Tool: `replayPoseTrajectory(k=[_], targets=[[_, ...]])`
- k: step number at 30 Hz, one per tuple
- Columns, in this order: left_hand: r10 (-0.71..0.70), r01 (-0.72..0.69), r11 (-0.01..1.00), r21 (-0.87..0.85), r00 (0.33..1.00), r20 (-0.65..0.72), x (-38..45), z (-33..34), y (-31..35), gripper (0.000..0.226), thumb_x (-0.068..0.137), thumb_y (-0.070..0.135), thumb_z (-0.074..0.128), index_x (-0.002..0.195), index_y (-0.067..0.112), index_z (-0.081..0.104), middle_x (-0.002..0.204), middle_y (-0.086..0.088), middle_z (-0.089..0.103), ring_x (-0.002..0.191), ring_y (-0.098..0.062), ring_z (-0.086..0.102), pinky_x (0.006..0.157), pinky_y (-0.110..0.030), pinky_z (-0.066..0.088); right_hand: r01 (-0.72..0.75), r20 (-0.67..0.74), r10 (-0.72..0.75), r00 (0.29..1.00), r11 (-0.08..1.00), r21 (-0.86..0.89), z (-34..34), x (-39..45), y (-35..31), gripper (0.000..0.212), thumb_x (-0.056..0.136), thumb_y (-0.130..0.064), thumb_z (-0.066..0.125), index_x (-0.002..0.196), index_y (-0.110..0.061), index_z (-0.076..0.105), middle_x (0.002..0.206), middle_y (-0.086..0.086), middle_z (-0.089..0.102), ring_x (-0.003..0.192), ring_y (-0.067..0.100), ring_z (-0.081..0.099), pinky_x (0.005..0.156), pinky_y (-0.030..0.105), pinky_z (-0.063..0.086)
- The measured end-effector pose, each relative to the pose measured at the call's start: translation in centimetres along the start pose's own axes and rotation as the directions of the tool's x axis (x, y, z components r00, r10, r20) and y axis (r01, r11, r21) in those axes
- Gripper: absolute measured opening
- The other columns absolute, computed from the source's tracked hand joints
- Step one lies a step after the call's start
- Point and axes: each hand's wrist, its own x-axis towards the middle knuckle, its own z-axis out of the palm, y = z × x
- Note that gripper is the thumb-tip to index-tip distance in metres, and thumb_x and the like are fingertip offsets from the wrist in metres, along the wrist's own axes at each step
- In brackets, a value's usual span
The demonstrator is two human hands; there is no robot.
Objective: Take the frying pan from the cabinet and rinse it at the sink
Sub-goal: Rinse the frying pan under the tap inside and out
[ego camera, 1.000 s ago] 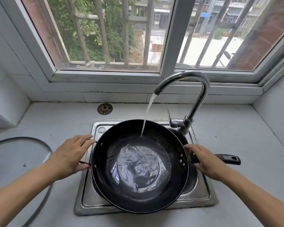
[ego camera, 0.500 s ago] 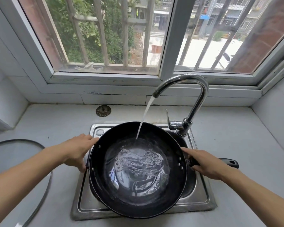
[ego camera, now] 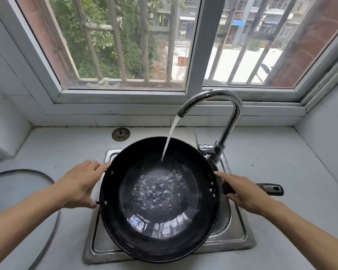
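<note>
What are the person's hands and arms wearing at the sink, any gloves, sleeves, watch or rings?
Nothing shows on either. The left hand and right hand are bare, with no gloves and no rings in sight. Both forearms are uncovered to the frame's edge: no sleeve, cuff, watch or band shows.

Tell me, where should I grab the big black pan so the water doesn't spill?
Probably take the frying pan by its long black handle from the right. It sticks out level. Steady the left rim like the left hand does.
</note>
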Motion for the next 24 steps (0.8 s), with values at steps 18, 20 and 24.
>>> replayPoseTrajectory(k=[18,20,24], targets=[[-0.108,0.095,0.994,-0.055,0.943,-0.315,-0.9,2.7,1.4,0.151,0.021,0.032,0.101,0.149,0.001,0.027,0.103,-0.013,0.049,0.084,-0.031,0.043,0.069,-0.043,0.049,0.019,-0.277,0.016,0.961,0.993,0.121,2.1,-0.3,-2.0,0.096,0.068,0.007,0.068,0.147,-0.030,0.029,0.094,-0.011,0.048,0.080,0.013,0.045,0.074,0.037,0.046],[-0.100,0.073,0.992,-0.098,0.947,-0.306,-1.1,3.2,1.6,0.146,0.030,0.037,0.100,0.150,0.001,0.025,0.103,-0.012,0.050,0.085,-0.030,0.045,0.071,-0.042,0.050,0.013,-0.291,0.012,0.957,0.996,0.083,2.7,-0.4,-1.9,0.099,0.065,0.009,0.071,0.145,-0.029,0.029,0.092,-0.003,0.052,0.079,0.022,0.051,0.071,0.044,0.049],[-0.055,-0.009,0.981,-0.193,0.944,-0.324,-1.9,3.9,1.7,0.119,0.062,0.032,0.091,0.153,0.010,0.018,0.103,-0.005,0.051,0.090,-0.025,0.048,0.079,-0.040,0.053,0.001,-0.302,0.018,0.953,0.998,0.061,3.2,-0.7,-2.1,0.104,0.060,0.011,0.075,0.144,-0.029,0.029,0.088,-0.001,0.053,0.075,0.024,0.052,0.065,0.044,0.050]])
